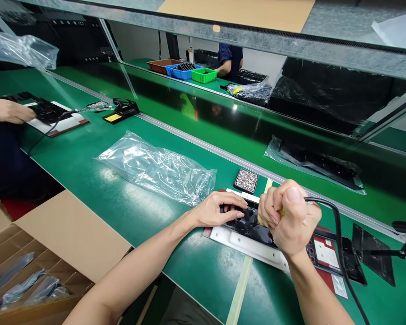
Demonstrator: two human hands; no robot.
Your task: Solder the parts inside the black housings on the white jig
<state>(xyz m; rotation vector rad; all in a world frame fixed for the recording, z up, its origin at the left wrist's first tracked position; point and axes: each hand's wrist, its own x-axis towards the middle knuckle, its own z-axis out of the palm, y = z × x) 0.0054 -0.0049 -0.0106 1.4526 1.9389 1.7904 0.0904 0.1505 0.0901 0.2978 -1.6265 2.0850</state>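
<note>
Black plastic part on its fixture plate, worked on with a corded hand tool.

Fingers of the right hand are clenched in a fist round the tool's grip, thumb on top, tip hidden below against the part; the cord is seen trailing off to the near right. Fingers of the left hand are laid flat and released on the part's left end, pressing it to the plate, which lies on the green bench at near centre. Work is judged under way, not finished: the part is still seated in the fixture. An emptied plastic bag lies just to the left; bagged pieces remain in the cardboard box.
</note>
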